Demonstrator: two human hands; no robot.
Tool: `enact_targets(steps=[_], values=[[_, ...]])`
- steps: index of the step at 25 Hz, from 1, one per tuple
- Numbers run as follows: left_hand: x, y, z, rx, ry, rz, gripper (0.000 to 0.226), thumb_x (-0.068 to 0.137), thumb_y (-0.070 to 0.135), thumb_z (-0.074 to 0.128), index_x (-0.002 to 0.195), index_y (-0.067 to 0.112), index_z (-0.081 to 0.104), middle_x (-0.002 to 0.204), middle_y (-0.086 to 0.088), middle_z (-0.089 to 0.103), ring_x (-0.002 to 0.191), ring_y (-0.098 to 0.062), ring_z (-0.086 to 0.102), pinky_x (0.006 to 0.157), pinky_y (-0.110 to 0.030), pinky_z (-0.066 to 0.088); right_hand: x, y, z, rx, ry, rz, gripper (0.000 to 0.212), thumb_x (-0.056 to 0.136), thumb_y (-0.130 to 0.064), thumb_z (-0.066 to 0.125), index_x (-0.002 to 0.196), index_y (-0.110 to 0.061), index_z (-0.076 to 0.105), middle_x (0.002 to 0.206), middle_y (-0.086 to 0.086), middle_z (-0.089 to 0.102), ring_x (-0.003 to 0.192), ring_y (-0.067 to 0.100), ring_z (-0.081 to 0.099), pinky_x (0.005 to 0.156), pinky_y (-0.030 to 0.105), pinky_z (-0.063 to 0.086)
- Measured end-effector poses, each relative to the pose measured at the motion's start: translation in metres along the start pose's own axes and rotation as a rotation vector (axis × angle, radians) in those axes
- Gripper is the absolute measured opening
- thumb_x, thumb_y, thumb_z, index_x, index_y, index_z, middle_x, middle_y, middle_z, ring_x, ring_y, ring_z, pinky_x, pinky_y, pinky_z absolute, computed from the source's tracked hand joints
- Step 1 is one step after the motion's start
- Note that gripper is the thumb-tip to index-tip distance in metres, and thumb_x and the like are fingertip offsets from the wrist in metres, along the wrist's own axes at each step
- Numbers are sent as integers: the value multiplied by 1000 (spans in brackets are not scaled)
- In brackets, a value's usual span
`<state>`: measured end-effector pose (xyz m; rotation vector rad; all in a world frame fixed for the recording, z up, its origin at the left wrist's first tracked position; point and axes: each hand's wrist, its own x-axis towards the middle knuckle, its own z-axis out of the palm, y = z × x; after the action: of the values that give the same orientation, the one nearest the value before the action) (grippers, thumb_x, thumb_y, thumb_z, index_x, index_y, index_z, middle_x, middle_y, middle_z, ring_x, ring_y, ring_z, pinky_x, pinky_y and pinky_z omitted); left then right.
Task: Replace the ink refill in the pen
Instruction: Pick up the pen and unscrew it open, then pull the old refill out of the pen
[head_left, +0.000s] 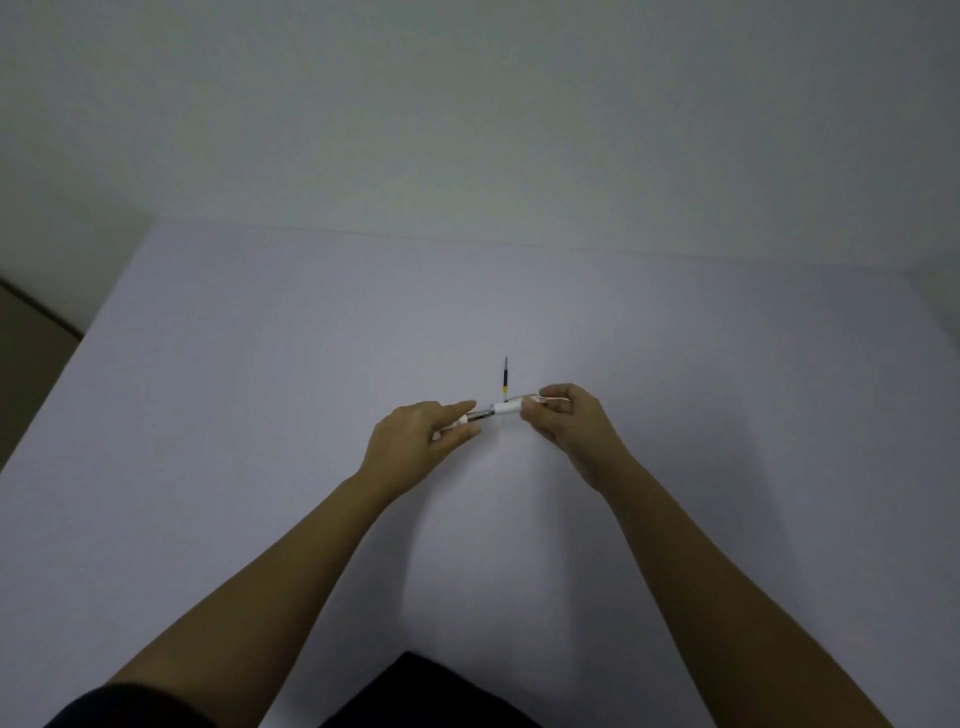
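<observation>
Hands (488, 431) grip pen (506, 409); refill (505, 378) seemingly behind.

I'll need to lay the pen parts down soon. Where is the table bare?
The table is bare left of the left hand and right of the right hand. Only the spare refill lies just beyond the pen.

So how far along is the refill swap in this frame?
Partway. One refill already lies loose on the table beyond the hands; old or new, I cannot tell. In hand: the left hand and right hand hold the white pen between them, with a dark section bare at its left end. Left, seemingly: closing the pen.
</observation>
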<state>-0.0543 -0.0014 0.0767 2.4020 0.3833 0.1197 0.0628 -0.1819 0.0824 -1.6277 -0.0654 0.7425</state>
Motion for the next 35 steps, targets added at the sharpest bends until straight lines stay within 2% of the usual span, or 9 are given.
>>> enact_targets(steps=[3, 9, 12, 16, 24, 27, 30, 33, 35], values=[[-1, -10, 3, 3, -28, -38, 39, 89, 48, 52, 123, 30, 60, 83, 5, 63, 77, -12, 55, 67, -28, 45, 17, 10, -14, -126, 161, 29, 11, 80, -15, 71, 86, -15, 62, 85, 8, 67, 78, 21, 59, 80, 35, 49], [13, -11, 14, -110, 60, -138, 38, 91, 38, 54, 124, 19, 61, 78, -1, 62, 72, -16, 55, 67, -26, 43, 51, 27, -12, -534, 219, -19, 26, 83, -16, 67, 107, -8, 69, 103, 13, 70, 95, 21, 62, 85, 24, 44], [18, -6, 24, -214, 86, -186, 38, 91, 33, 56, 124, 15, 60, 88, -12, 70, 78, -22, 61, 73, -30, 48, 65, 34, -7, -611, 206, -20, 29, 83, -13, 66, 111, -5, 67, 110, 17, 69, 103, 26, 63, 89, 21, 41], [22, -3, 34, -229, 86, -197, 38, 92, 32, 55, 125, 15, 59, 79, -6, 65, 69, -15, 55, 65, -15, 40, 73, 43, -4, -720, 199, -34, 33, 85, -15, 65, 115, -2, 64, 116, 18, 67, 106, 28, 62, 96, 28, 41], [17, -6, 32, -237, 58, -246, 39, 92, 32, 55, 126, 14, 58, 100, -10, 71, 86, -19, 63, 77, -21, 42, 69, 43, -6, -788, 217, -56, 34, 90, -21, 58, 118, -2, 62, 115, 20, 65, 104, 31, 61, 96, 34, 44], [20, -3, 19, -192, 40, -213, 30, 93, 30, 53, 114, 13, 66, 83, -4, 68, 71, -14, 58, 69, -23, 44, 63, 20, -7, -761, 254, -150, 26, 92, -14, 53, 111, -2, 65, 110, 20, 67, 102, 31, 62, 94, 35, 46], [23, 0, -4, -86, 12, -109, 23, 93, 24, 51, 88, 9, 68, 58, -4, 57, 49, -12, 44, 49, -22, 35, 49, -21, -4, -719, 148, -331, 24, 93, -12, 50, 106, -3, 68, 102, 18, 71, 96, 30, 66, 89, 33, 49], [26, 5, -27, 45, -85, 74, 27, 94, 25, 50, 72, 11, 58, 56, 0, 49, 49, -14, 41, 51, -26, 30, 30, -65, 4, -848, -111, -440, 29, 97, -18, 43, 113, -9, 65, 113, 8, 70, 104, 20, 63, 87, 20, 42], [27, 10, -36, 133, -149, 190, 26, 96, 27, 47, 78, 11, 59, 62, 1, 50, 55, -16, 42, 57, -27, 31, 19, -81, 13, -1058, -293, -427, 32, 98, -23, 38, 113, -11, 64, 113, 7, 69, 99, 19, 61, 82, 23, 41]])
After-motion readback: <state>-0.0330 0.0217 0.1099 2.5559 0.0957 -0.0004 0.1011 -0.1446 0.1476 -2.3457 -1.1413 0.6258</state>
